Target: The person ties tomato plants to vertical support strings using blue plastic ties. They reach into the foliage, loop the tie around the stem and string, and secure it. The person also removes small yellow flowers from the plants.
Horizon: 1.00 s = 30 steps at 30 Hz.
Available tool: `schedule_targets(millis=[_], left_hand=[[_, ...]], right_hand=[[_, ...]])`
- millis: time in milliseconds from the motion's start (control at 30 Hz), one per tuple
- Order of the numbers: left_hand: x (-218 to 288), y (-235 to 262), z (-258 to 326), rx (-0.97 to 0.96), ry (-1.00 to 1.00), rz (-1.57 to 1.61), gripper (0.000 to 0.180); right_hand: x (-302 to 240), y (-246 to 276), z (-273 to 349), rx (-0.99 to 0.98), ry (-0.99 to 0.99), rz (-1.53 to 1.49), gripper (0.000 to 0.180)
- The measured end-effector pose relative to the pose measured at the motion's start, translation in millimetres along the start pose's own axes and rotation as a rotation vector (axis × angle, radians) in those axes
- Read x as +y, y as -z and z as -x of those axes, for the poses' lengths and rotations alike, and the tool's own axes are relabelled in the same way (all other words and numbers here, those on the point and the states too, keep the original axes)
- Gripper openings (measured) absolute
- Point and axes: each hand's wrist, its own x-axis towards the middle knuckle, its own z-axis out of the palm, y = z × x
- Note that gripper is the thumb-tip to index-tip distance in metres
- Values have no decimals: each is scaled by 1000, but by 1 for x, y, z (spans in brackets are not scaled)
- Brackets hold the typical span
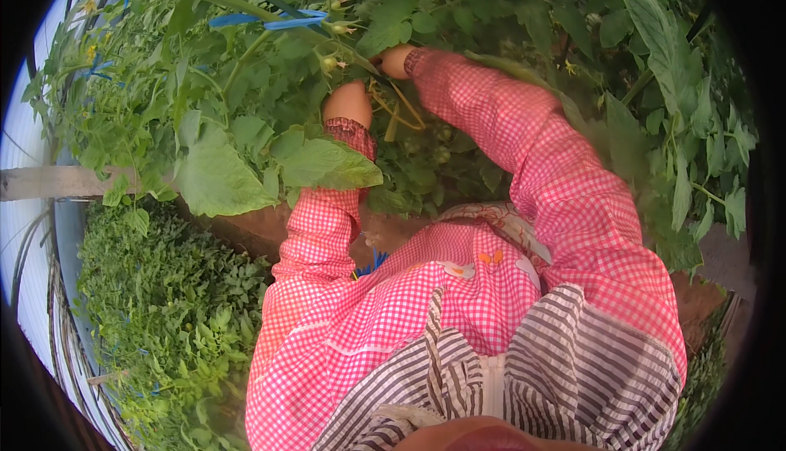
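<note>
Among dense tomato foliage over bare reddish soil, both hands reach into the plant. Left hand and right hand are half buried in leaves beside yellowish stems; whether either grips anything cannot be told. Blue clips sit on a stem above. A heap of cut greenery lies low left, with open ground between

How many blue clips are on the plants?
2: one blue clip on the stem above the left hand, a smaller one far left. Leaves may hide more.
</note>
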Motion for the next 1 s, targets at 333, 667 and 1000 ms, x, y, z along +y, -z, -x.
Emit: schedule_targets(millis=[333, 667, 1000], left_hand=[[-4, 10, 20, -247, -136, -31, 25], [-46, -42, -59, -401, 665, 1939, 13], [-33, -42, -60, -395, 422, 1341, 14]], right_hand=[[42, -41, -23, 439, 101, 315, 26], [7, 5, 3, 417, 196, 401, 27], [5, 0, 13, 404, 256, 163, 22]])
